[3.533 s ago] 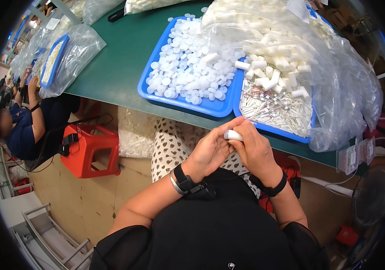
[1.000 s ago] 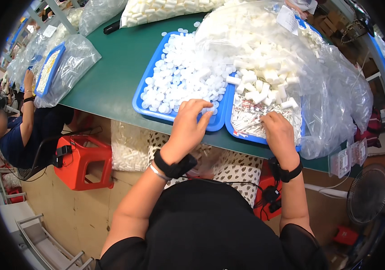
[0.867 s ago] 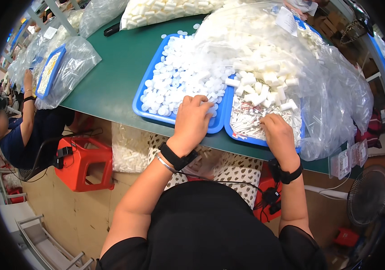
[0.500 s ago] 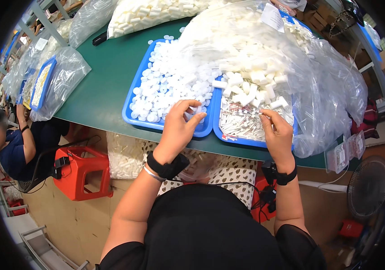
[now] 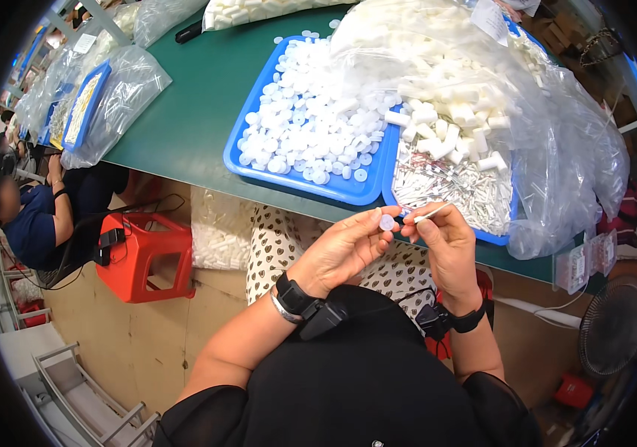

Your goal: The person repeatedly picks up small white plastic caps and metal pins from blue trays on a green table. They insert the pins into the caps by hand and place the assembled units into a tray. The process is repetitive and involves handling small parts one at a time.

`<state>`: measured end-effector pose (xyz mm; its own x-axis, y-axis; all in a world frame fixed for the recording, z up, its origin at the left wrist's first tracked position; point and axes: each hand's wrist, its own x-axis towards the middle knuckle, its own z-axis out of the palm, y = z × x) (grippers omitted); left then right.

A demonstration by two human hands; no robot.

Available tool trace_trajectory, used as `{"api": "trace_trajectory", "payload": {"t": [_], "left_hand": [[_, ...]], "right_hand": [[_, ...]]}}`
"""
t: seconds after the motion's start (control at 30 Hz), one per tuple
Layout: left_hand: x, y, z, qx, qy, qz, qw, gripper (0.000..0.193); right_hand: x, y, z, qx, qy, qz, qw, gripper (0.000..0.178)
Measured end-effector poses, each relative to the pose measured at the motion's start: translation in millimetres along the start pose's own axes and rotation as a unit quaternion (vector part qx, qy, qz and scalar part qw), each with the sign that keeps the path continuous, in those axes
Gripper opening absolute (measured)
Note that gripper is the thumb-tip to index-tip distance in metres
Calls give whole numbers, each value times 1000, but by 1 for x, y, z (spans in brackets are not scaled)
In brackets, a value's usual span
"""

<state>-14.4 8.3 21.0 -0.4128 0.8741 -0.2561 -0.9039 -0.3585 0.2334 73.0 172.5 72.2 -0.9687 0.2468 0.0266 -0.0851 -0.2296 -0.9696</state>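
A round translucent white plastic disc (image 5: 386,222) is pinched between the thumb and fingers of my left hand (image 5: 347,249). My right hand (image 5: 449,249), closed and close beside it, grips a thin white stick (image 5: 431,214) with a pointed-looking end. Both hands are in front of the table edge, over my lap. Beyond them, a blue tray (image 5: 300,191) is heaped with similar discs (image 5: 307,112). To its right, a second blue tray (image 5: 388,175) holds many thin white sticks (image 5: 475,200), some with dark reddish parts, and short white foam-like cylinders (image 5: 445,140).
A large clear plastic bag (image 5: 557,164) of white cylinders slumps over the right tray. The green table (image 5: 184,112) carries another bag (image 5: 266,13) at the back. A person (image 5: 35,220) sits at the left near a red stool (image 5: 147,253). A fan (image 5: 614,325) stands at the right.
Both hands have drawn back from the trays toward my body and come together. A disc now shows in my left hand and a stick in my right. The view has shifted slightly.
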Motion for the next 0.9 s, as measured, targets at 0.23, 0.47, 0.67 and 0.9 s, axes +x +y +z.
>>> {"api": "trace_trajectory", "payload": {"t": [0.23,0.47,0.67,0.9], "left_hand": [[-1,-8,-13,-34,-35,6,999,32],[-7,-4,14,3,74,26,997,32],[-9,-2,14,11,83,35,996,32],[-8,-4,10,-13,78,43,996,26]], "right_hand": [[1,6,6,-65,24,-22,997,11],[-1,17,6,-158,49,-56,985,11],[1,14,5,-299,25,-134,945,10],[1,12,3,-338,14,-160,927,9]]}}
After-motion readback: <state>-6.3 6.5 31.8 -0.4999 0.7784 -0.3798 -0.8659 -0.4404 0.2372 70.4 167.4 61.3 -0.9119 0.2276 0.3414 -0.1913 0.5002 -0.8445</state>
